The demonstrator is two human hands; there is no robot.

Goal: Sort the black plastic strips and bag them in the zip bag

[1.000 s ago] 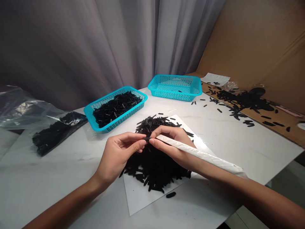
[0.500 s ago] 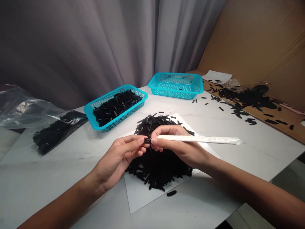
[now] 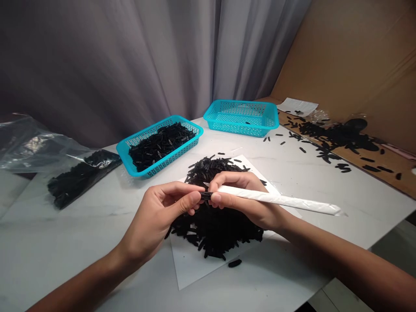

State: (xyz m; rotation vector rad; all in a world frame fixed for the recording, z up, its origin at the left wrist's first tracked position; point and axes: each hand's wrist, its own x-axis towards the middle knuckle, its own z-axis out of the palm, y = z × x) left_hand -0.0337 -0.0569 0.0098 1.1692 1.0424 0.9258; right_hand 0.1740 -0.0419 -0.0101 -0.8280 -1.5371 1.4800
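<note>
A small, elongated black plastic piece (image 3: 206,196) is pinched at its left end by the thumb and fingers of my left hand (image 3: 169,203). In my right hand (image 3: 242,190) lies a slim white-wrapped tool (image 3: 286,200), with a thin pointed tip showing just past the index finger, above the black piece. The right thumb and fingertips also meet the right end of that piece. Below both hands a large heap of similar black pieces (image 3: 221,234) covers much of a white sheet (image 3: 191,275). One loose black piece (image 3: 235,263) lies in front of the sheet.
A blue basket (image 3: 125,156) full of black pieces stands at the left back. Behind it to the right, another blue basket (image 3: 240,130) has one small dark piece inside. A clear plastic bag (image 3: 81,173) with black pieces lies left. Scattered pieces (image 3: 338,134) cover cardboard at right.
The white tool has tilted, its far end lower, and its tip now shows above the black piece. Instead of pointing at the piece, the right fingertips touch its end. The left fingers have shifted slightly.
</note>
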